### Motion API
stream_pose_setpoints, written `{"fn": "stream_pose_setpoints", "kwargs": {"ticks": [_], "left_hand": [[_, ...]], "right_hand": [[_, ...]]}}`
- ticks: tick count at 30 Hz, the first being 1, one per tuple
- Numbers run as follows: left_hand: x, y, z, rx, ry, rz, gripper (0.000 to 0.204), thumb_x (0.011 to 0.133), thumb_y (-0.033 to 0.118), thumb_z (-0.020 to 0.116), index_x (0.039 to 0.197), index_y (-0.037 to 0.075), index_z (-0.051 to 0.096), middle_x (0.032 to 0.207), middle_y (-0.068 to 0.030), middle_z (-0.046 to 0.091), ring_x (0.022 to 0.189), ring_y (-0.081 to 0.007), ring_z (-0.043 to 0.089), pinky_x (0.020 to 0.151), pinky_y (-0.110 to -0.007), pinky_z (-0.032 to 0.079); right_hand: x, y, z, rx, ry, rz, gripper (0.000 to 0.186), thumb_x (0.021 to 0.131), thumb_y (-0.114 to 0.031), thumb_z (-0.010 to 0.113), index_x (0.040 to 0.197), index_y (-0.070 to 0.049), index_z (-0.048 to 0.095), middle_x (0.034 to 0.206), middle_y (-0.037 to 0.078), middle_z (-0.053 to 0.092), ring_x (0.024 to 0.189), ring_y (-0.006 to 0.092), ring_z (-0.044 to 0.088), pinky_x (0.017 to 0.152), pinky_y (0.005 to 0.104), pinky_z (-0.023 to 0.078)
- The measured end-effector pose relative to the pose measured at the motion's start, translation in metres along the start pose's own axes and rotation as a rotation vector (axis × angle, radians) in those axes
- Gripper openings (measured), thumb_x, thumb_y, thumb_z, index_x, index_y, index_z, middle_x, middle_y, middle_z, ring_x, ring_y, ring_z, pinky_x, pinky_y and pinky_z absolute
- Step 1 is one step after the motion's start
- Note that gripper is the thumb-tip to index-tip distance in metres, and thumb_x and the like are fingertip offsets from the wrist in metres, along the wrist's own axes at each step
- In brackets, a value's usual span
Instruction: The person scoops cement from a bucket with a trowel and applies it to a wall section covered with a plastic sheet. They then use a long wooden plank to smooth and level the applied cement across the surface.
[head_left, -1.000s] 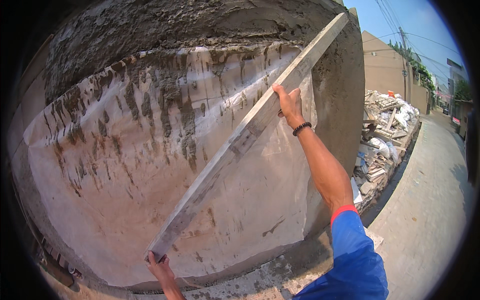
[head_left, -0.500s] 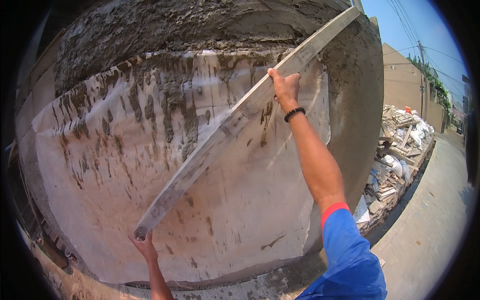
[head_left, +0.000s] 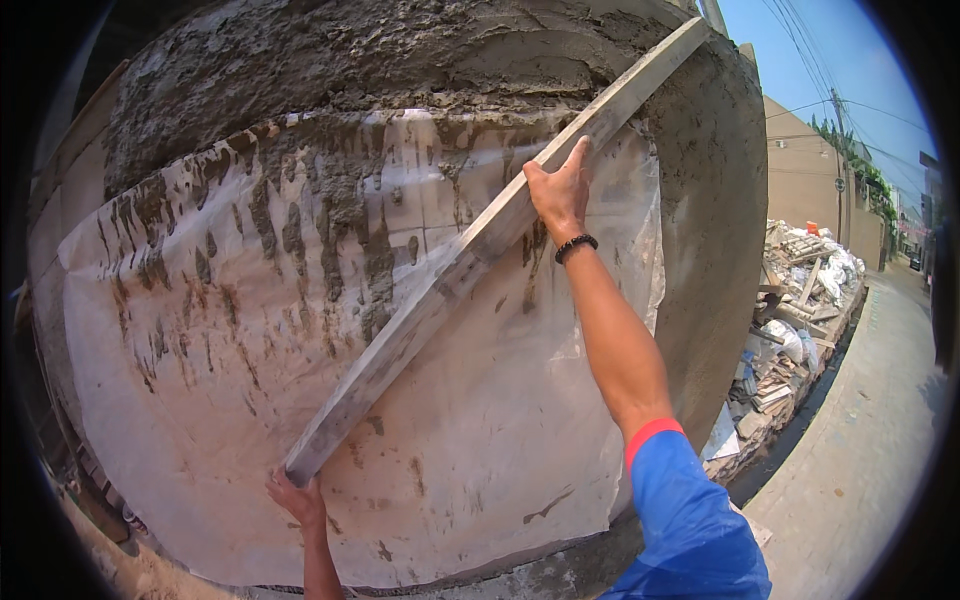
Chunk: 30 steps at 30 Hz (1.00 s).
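long grey board is slanting from lower left to upper right, lying across the front of a mud-splashed pale sheet; its upper end is overlapping the rough mortared wall. left hand is holding the lower end, fingers clamping on it. right hand is gripping farther up, past the middle, fingers clamping on the board's edge; dark beaded bracelet is circling that wrist. rubble heap is lying right of the wall, bordering a paved lane.
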<state>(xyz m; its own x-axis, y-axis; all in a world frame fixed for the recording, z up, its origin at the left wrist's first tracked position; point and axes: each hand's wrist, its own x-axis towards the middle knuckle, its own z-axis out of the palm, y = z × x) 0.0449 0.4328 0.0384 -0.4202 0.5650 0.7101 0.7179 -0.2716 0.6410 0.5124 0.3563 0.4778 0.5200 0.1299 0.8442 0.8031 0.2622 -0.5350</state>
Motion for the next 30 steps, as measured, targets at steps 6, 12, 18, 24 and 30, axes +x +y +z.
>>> {"fn": "stream_pose_setpoints", "kwargs": {"ticks": [6, 12, 18, 24, 30], "left_hand": [[-0.002, -0.005, 0.023, 0.065, -0.004, 0.383, 0.071, 0.064, 0.001, 0.075, 0.129, -0.001, 0.048, 0.128, -0.0232, 0.049, 0.120, -0.0424, 0.044, 0.102, -0.051, 0.034], [0.010, 0.021, 0.030, 0.019, -0.084, 0.411, 0.070, 0.063, 0.000, 0.072, 0.130, 0.001, 0.049, 0.125, -0.0225, 0.051, 0.115, -0.0424, 0.048, 0.100, -0.050, 0.037], [0.024, 0.011, 0.006, 0.046, -0.039, 0.406, 0.070, 0.064, -0.006, 0.070, 0.130, 0.001, 0.049, 0.123, -0.0230, 0.051, 0.116, -0.0432, 0.048, 0.099, -0.050, 0.039], [0.056, -0.010, -0.022, 0.031, -0.063, 0.395, 0.070, 0.065, -0.009, 0.070, 0.131, 0.000, 0.048, 0.123, -0.0234, 0.051, 0.116, -0.0434, 0.048, 0.099, -0.048, 0.039], [0.083, -0.002, -0.025, 0.024, -0.067, 0.425, 0.068, 0.067, -0.008, 0.071, 0.130, 0.000, 0.049, 0.120, -0.0212, 0.054, 0.114, -0.0420, 0.049, 0.098, -0.048, 0.039]], "right_hand": [[-0.007, 0.000, 0.006, 0.055, -0.086, 0.031, 0.101, 0.079, -0.033, 0.063, 0.152, 0.006, 0.005, 0.116, 0.034, 0.059, 0.116, 0.0479, 0.050, 0.103, 0.0476, 0.040], [-0.004, -0.017, -0.015, 0.157, -0.156, 0.128, 0.100, 0.080, -0.030, 0.063, 0.153, 0.004, 0.003, 0.090, 0.022, 0.067, 0.079, 0.0325, 0.066, 0.066, 0.0415, 0.056], [-0.013, -0.022, -0.027, 0.204, -0.171, 0.158, 0.105, 0.078, -0.031, 0.067, 0.153, 0.004, 0.003, 0.091, 0.021, 0.067, 0.076, 0.0292, 0.068, 0.055, 0.0366, 0.057], [-0.016, -0.014, -0.001, 0.104, -0.146, 0.079, 0.108, 0.075, -0.036, 0.067, 0.151, 0.007, 0.004, 0.112, 0.033, 0.062, 0.108, 0.0453, 0.061, 0.100, 0.0440, 0.045], [-0.009, -0.031, 0.006, 0.012, -0.092, 0.005, 0.103, 0.075, -0.032, 0.064, 0.149, 0.010, 0.007, 0.102, 0.032, 0.065, 0.103, 0.0441, 0.063, 0.094, 0.0450, 0.050]]}}
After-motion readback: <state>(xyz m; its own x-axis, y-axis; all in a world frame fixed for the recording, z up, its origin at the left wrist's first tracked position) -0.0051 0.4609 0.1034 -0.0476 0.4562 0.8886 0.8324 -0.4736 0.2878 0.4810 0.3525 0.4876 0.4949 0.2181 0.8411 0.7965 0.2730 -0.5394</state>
